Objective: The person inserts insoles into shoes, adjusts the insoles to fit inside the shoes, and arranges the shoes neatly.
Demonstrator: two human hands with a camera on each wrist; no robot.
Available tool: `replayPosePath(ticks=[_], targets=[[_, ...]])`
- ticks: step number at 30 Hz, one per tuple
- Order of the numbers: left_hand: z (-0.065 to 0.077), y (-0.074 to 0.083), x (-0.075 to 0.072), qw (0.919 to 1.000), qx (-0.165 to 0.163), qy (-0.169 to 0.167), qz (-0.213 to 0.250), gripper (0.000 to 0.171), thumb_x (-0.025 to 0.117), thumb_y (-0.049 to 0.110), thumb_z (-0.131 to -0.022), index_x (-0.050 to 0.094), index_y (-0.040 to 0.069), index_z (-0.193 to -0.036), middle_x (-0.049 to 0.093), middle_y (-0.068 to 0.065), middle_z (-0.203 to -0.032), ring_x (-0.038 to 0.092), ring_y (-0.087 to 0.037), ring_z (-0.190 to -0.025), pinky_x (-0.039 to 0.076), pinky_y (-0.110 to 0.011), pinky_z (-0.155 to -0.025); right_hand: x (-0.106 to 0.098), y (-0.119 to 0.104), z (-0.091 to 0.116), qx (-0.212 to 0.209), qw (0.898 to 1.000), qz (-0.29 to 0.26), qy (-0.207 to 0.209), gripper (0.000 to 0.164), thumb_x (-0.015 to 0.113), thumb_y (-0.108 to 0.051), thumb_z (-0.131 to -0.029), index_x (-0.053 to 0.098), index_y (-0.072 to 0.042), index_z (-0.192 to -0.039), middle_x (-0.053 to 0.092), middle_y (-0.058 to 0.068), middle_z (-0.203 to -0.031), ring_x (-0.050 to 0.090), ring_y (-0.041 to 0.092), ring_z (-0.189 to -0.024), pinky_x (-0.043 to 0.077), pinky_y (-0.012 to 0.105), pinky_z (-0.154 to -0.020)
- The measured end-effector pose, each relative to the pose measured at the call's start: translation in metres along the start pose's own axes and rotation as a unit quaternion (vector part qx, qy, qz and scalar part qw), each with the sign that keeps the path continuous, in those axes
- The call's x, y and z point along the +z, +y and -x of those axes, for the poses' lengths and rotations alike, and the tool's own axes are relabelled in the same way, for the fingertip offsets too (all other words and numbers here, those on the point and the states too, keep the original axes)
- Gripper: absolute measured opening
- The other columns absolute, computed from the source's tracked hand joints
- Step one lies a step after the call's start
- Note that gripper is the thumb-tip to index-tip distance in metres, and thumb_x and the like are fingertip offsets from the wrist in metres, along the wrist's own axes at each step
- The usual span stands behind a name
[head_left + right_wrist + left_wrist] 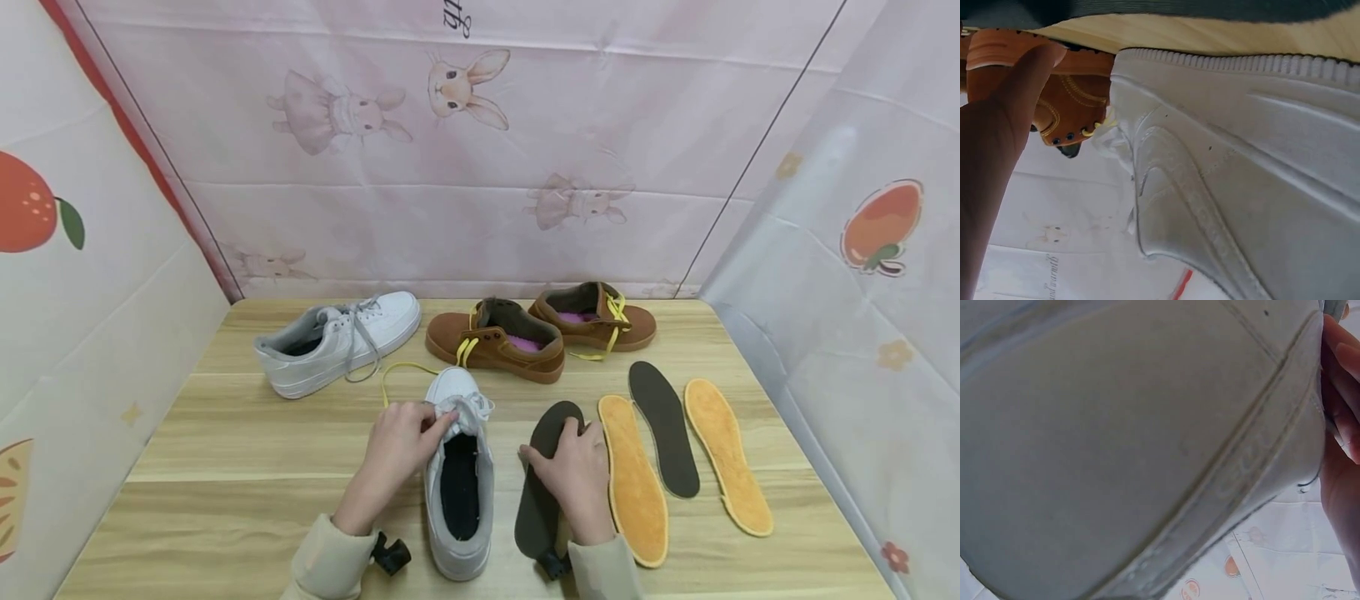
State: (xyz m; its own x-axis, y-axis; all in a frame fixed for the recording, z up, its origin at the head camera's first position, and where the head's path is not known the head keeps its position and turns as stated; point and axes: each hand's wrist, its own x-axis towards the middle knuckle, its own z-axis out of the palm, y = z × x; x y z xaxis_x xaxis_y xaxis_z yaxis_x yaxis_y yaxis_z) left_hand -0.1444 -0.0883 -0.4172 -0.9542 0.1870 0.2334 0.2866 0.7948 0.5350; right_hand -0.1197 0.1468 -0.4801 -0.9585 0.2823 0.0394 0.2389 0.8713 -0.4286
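Observation:
A white sneaker (460,550) stands upright, toe away from me, its dark inside showing. My left hand (405,442) pinches the shoe's tongue (457,410) near the laces; in the left wrist view the shoe's pale side fills most of the frame. To the right lies a dark grey insole (534,521). Over it is my right hand (576,471), thumb out past the left edge and fingers by the right edge. The right wrist view shows a gap between the thumb (1041,65) and the insole's edge (1147,9); the other fingers are hidden there.
Right of my right hand lie an orange insole (637,500), another dark insole (666,429) and a second orange one (727,458). At the back stand another white sneaker (382,325) and two brown shoes (513,354) with yellow laces. Printed cloth (450,208) hangs behind the table.

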Motion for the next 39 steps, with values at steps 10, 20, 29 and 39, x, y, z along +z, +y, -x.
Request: replayPosePath(ticks=[10, 20, 29, 39], targets=[[-0.0011, 0.0008, -0.0010, 1.0000, 0.003, 0.003, 0.001, 0.048, 0.066, 0.035, -0.087, 0.045, 0.019, -0.046, 0.036, 0.009, -0.046, 0.036, -0.009, -0.045, 0.029, -0.028, -0.046, 0.0022, -0.0034, -0.0020, 0.012, 0.999, -0.021, -0.037, 0.082, 0.077, -0.036, -0.065, 0.044, -0.002, -0.132, 0.025, 0.029, -0.126, 0.038, 0.049, -0.106, 0.043, 0.056, -0.072], [-0.0015, -0.0002, -0.0009, 1.0000, 0.002, 0.002, 0.003, 0.047, 0.066, 0.035, -0.087, 0.046, 0.019, -0.047, 0.038, 0.009, -0.047, 0.037, -0.010, -0.046, 0.030, -0.028, -0.047, -0.0025, -0.0009, 0.0008, 0.001, 0.999, -0.019, -0.034, 0.084, 0.079, -0.034, -0.063, 0.045, 0.001, -0.131, 0.034, 0.033, -0.111, 0.042, 0.051, -0.098, 0.040, 0.054, -0.076], [-0.0017, -0.0008, -0.0010, 1.0000, 0.002, -0.002, 0.003, 0.046, 0.066, 0.034, -0.087, 0.046, 0.019, -0.047, 0.038, 0.009, -0.047, 0.037, -0.009, -0.046, 0.029, -0.028, -0.047, -0.0053, -0.0014, 0.0031, 0.005, 0.998, -0.011, -0.054, 0.093, 0.080, -0.047, -0.065, 0.042, 0.001, -0.135, 0.032, 0.034, -0.115, 0.041, 0.052, -0.101, 0.038, 0.055, -0.082], [-0.0010, -0.0023, -0.0003, 0.9999, 0.003, -0.004, 0.010, 0.047, 0.067, 0.034, -0.086, 0.046, 0.020, -0.047, 0.038, 0.009, -0.048, 0.037, -0.009, -0.047, 0.030, -0.027, -0.047, -0.0032, 0.0003, 0.0023, 0.031, 0.995, -0.031, -0.085, 0.098, 0.080, -0.044, -0.066, 0.034, -0.003, -0.141, 0.026, 0.032, -0.121, 0.045, 0.048, -0.093, 0.042, 0.055, -0.074]])
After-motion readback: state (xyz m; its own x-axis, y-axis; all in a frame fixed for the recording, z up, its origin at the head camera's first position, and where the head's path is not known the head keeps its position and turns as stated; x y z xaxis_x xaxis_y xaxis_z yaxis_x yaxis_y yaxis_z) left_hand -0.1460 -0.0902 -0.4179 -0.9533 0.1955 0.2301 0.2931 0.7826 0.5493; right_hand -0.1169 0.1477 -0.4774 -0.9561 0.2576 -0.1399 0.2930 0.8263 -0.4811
